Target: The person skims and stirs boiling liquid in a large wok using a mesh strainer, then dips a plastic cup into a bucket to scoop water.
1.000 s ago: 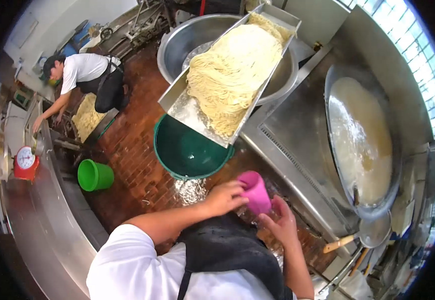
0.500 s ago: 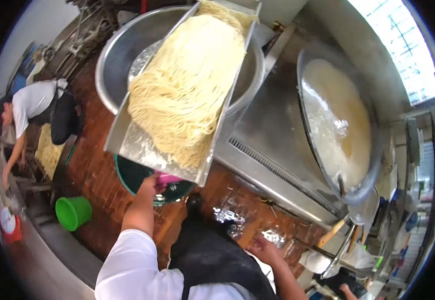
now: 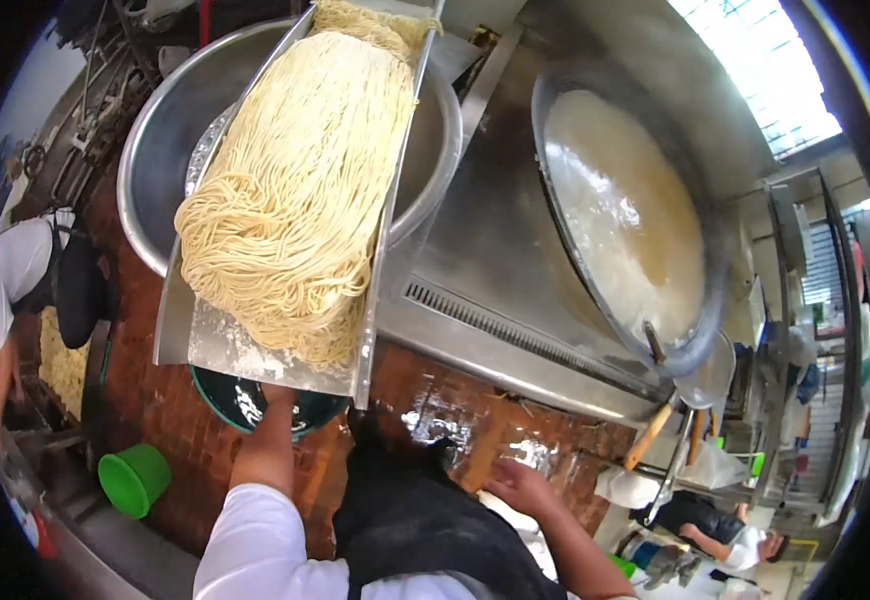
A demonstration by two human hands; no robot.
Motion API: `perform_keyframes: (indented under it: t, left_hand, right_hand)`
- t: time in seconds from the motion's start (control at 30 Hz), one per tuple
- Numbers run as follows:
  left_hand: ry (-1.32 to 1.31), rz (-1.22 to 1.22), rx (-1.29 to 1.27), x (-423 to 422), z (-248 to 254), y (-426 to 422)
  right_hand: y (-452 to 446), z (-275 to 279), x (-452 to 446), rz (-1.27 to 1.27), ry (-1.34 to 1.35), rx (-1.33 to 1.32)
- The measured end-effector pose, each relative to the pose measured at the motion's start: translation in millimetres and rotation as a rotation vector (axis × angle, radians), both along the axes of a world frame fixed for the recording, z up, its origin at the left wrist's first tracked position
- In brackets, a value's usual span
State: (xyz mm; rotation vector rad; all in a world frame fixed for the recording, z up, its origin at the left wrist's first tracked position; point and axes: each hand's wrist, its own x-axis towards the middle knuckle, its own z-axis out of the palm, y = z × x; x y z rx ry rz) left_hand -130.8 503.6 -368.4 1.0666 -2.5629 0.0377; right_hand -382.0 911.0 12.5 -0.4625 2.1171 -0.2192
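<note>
A metal tray heaped with pale noodles lies across a large steel bowl. Below the tray's lower end, my left hand reaches into the dark green tub. The tray's edge covers its fingers, so what they hold cannot be seen. No pink cup shows now. To the right of the black apron, my right hand hangs over the wet floor, its fingers loosely apart with nothing in them.
A wide pan of cloudy liquid stands on the steel stove at right, with a wooden-handled strainer beside it. A bright green bucket is at lower left. One person bends at far left; another is at lower right.
The view has swung right and nearer the tray. My left hand, with the pink cup, has gone down under the tray's end, and the cup is out of sight. My right hand has let go of it.
</note>
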Motion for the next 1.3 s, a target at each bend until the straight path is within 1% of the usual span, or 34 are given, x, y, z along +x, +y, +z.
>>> perform_keyframes:
  t: [0.03,0.07,0.13,0.17,0.2,0.27,0.3,0.4,0.5,0.53,0.63,0.73,0.87,0.9,0.93,1.03,1.13,1.17,1.23,1.27,1.3]
  left_hand:
    - [0.216,0.109,0.359,-5.2,31.9,7.1]
    - [0.211,0.126,0.435,-10.6,64.2,12.9]
    - [0.192,0.157,0.583,-17.3,124.2,24.8]
    - [0.126,0.093,0.57,-24.3,166.2,32.6]
    - [0.133,0.027,0.578,-26.2,188.0,39.3]
    - [0.14,-0.11,0.59,-27.5,218.0,52.7]
    - [0.184,-0.169,0.531,-29.8,231.2,62.7]
    - [0.157,-0.357,0.648,-41.0,277.8,81.5]
    - [0.181,-0.502,0.749,-59.8,322.2,100.3]
    - [0.169,-0.557,0.758,-66.5,334.3,105.9]
    - [0.153,-0.705,0.777,-88.3,366.8,118.1]
    - [0.208,-0.823,0.762,-112.4,405.8,127.0]
    - [0.254,-0.921,0.768,-134.7,456.3,128.5]
    - [0.262,-0.936,0.77,-138.7,465.6,127.9]
    - [0.27,-0.951,0.772,-142.4,473.5,126.3]
    - [0.255,-1.018,0.7,-153.0,490.9,118.1]
    - [0.432,-0.934,0.711,-158.4,504.8,118.0]
    - [0.469,-0.877,0.708,-156.5,510.1,118.0]
    - [0.547,-0.764,0.696,-151.8,518.2,118.8]
    - [0.536,-0.734,0.704,-149.1,517.9,116.9]
    - [0.527,-0.704,0.711,-142.9,515.4,113.3]
  right_hand:
    - [-7.8,7.2,-1.7,0.045,0.028,0.013]
    - [-14.7,12.2,-3.6,0.09,0.054,0.025]
    - [-24.7,17.8,-6.3,0.091,0.065,-0.038]
    - [-25.9,20.4,-4.9,0.09,0.07,-0.071]
    - [-23.7,15.7,-3.9,0.107,0.096,-0.117]
    - [-19.6,-0.2,-2.5,0.133,0.149,-0.21]
    - [-34.7,17.4,-0.4,0.067,0.086,-0.177]
    - [-46.6,15.3,5.8,0.044,0.049,-0.336]
    - [-60.7,18.8,7.2,0.134,0.104,-0.419]
    - [-65.3,19.2,7.3,0.17,0.124,-0.454]
    - [-84.1,32.0,10.4,0.072,0.106,-0.539]
    - [-98.7,40.9,5.6,0.109,0.184,-0.723]
    - [-102.1,38.8,-3.4,-0.1,0.149,-0.999]
    - [-102.9,28.6,-8.4,-0.141,0.142,-1.104]
    - [-99.5,25.1,-12.6,-0.133,0.187,-1.117]
    - [-105.0,42.5,-21.3,-0.119,0.314,-1.151]
    - [-121.8,65.2,-31.3,-0.153,0.231,-1.27]
    - [-133.5,73.9,-33.5,-0.202,0.122,-1.374]
    - [-149.0,87.5,-50.6,-0.148,0.128,-1.294]
    - [-158.8,93.9,-62.1,-0.117,0.135,-1.257]
    - [-173.5,92.4,-76.9,-0.148,0.063,-1.293]
